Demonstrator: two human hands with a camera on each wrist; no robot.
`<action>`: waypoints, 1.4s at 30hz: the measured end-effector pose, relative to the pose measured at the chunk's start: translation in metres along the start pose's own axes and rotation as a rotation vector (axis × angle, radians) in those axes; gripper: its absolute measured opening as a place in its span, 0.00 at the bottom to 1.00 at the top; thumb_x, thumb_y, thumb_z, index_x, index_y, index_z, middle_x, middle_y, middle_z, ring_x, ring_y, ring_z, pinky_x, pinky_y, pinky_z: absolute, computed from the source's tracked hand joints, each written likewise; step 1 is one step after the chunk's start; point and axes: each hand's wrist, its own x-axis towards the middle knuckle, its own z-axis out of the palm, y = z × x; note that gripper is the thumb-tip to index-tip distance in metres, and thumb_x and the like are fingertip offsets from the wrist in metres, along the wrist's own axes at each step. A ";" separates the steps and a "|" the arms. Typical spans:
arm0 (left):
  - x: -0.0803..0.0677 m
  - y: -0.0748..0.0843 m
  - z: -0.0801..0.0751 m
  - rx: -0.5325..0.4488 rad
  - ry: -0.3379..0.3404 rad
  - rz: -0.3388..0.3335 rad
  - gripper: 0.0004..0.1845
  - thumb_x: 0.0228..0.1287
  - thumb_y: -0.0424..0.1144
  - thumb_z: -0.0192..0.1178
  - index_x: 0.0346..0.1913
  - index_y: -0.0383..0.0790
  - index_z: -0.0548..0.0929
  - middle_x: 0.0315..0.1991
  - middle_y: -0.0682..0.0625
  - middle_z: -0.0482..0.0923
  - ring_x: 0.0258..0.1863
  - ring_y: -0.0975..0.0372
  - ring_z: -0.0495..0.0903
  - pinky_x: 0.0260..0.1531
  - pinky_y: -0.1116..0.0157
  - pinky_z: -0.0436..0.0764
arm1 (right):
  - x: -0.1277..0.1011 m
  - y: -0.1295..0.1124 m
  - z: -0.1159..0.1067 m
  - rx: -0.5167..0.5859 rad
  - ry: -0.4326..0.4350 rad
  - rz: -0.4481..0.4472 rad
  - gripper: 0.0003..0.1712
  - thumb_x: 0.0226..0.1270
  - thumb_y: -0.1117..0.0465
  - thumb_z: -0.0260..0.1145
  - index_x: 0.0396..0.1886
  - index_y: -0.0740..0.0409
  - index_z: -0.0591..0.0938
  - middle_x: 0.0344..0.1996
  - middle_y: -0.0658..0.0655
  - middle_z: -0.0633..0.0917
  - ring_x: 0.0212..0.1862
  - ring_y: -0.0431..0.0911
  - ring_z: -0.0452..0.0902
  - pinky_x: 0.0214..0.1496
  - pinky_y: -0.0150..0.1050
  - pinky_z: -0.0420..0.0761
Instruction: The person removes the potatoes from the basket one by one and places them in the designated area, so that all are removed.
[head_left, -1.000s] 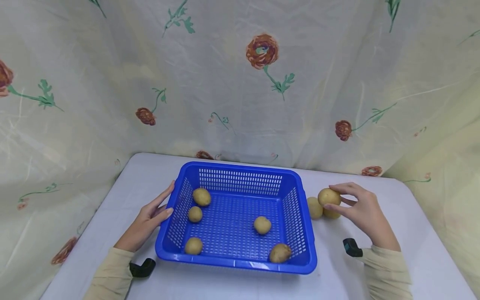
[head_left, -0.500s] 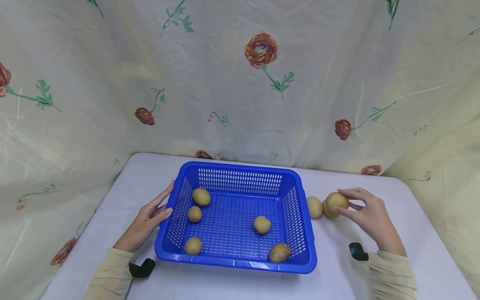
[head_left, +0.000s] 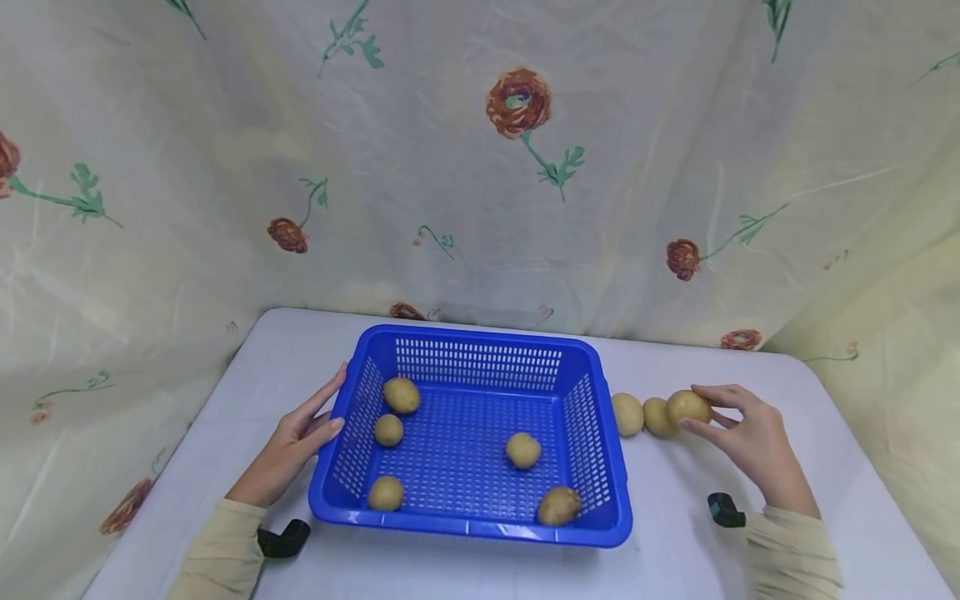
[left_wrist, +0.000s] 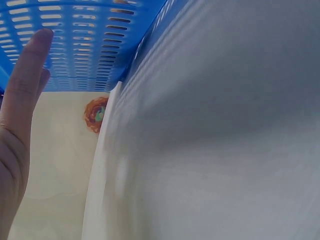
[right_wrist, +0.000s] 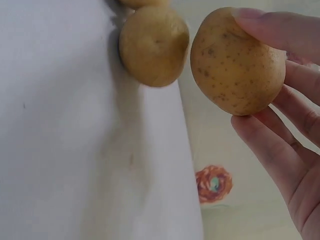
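Note:
A blue slotted basket (head_left: 611,467) sits on the white table with several potatoes inside, among them one near the front right corner (head_left: 558,505) and one in the middle (head_left: 522,450). My left hand (head_left: 300,437) rests with straight fingers against the basket's left wall (left_wrist: 85,45). To the right of the basket, two potatoes (head_left: 627,414) (head_left: 658,417) lie in a row on the table. My right hand (head_left: 738,429) grips a third potato (head_left: 688,407) (right_wrist: 236,61) at the right end of that row, beside the second one (right_wrist: 153,45).
A cream cloth printed with red flowers (head_left: 517,102) hangs behind and to both sides of the table. The white table (head_left: 675,550) has bare surface in front of the basket and at the right. Black wrist camera mounts (head_left: 726,509) (head_left: 283,537) show at both sleeves.
My right hand has carried its potato to the right and down, from above the second potato to the table beside it. The left hand and basket have not moved.

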 end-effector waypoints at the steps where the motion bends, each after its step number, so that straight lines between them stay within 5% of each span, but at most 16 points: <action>1: 0.000 0.000 0.000 -0.001 0.000 0.002 0.35 0.83 0.44 0.50 0.84 0.57 0.49 0.86 0.53 0.41 0.77 0.41 0.64 0.70 0.46 0.70 | -0.001 0.002 0.000 0.002 0.005 0.001 0.31 0.56 0.61 0.82 0.58 0.67 0.85 0.52 0.67 0.85 0.51 0.11 0.64 0.48 0.11 0.76; 10: 0.001 0.000 0.001 0.003 -0.006 0.020 0.35 0.82 0.42 0.50 0.84 0.55 0.49 0.86 0.51 0.41 0.77 0.40 0.64 0.71 0.42 0.66 | -0.005 0.024 -0.003 0.002 0.040 0.041 0.31 0.56 0.62 0.82 0.58 0.69 0.84 0.53 0.68 0.84 0.51 0.09 0.63 0.47 0.12 0.77; 21: 0.001 0.000 0.002 -0.008 -0.016 0.014 0.35 0.83 0.43 0.50 0.84 0.57 0.49 0.86 0.52 0.41 0.77 0.41 0.65 0.71 0.43 0.67 | -0.014 0.046 -0.001 -0.011 -0.025 0.123 0.31 0.60 0.60 0.80 0.60 0.70 0.82 0.59 0.72 0.81 0.48 0.10 0.62 0.46 0.11 0.77; 34: 0.002 0.000 0.005 -0.001 -0.006 0.014 0.35 0.82 0.43 0.50 0.84 0.57 0.50 0.86 0.53 0.41 0.77 0.41 0.64 0.71 0.44 0.66 | -0.012 0.050 -0.001 -0.006 -0.040 0.123 0.32 0.60 0.60 0.80 0.61 0.70 0.82 0.60 0.74 0.81 0.50 0.08 0.58 0.46 0.11 0.77; 38: 0.000 -0.002 0.002 -0.013 -0.007 0.017 0.34 0.83 0.43 0.50 0.84 0.57 0.50 0.86 0.53 0.41 0.76 0.41 0.64 0.68 0.62 0.76 | -0.009 0.043 -0.002 -0.030 -0.079 0.140 0.32 0.63 0.57 0.78 0.62 0.69 0.81 0.62 0.74 0.81 0.61 0.38 0.79 0.46 0.09 0.73; 41: -0.001 -0.002 -0.001 -0.021 -0.007 0.019 0.34 0.83 0.43 0.50 0.84 0.58 0.51 0.86 0.53 0.42 0.76 0.41 0.64 0.62 0.75 0.76 | -0.006 0.040 0.000 -0.040 -0.090 0.159 0.33 0.63 0.56 0.78 0.63 0.68 0.81 0.62 0.74 0.81 0.65 0.70 0.73 0.46 0.08 0.71; 42: -0.001 -0.002 -0.001 -0.021 -0.007 0.021 0.34 0.83 0.43 0.50 0.84 0.58 0.51 0.86 0.53 0.42 0.76 0.41 0.64 0.62 0.75 0.77 | -0.006 0.040 0.000 -0.042 -0.088 0.164 0.34 0.63 0.55 0.78 0.64 0.68 0.80 0.62 0.74 0.81 0.65 0.69 0.73 0.46 0.08 0.71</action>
